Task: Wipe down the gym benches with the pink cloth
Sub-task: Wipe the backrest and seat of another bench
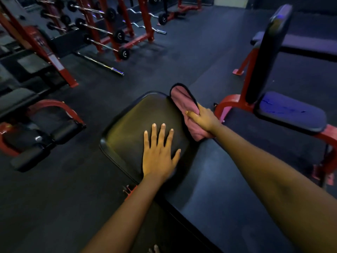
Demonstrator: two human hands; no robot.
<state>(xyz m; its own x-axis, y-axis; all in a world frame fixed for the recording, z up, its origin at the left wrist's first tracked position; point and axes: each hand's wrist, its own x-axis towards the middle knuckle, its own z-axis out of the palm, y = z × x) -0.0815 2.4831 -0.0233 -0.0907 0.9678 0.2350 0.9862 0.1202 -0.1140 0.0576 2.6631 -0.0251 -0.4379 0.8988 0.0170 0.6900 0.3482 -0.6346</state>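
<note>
Dim purple light is falling across a gym floor (164,61) lined with red barbell racks (109,24) as a person is leaning over a black padded bench (142,114). Their left hand (158,154) is pressing flat on the pad, fingers spread apart, while the right hand (202,118) is gripping the pink cloth (182,99), fingers clamped around its bunched middle at the pad's right edge. Dark-hemmed and crumpled, the cloth is trailing loose at its far end; so bunched, it risks skipping patches of vinyl. A second bench (290,110) is waiting just to the right.
</note>
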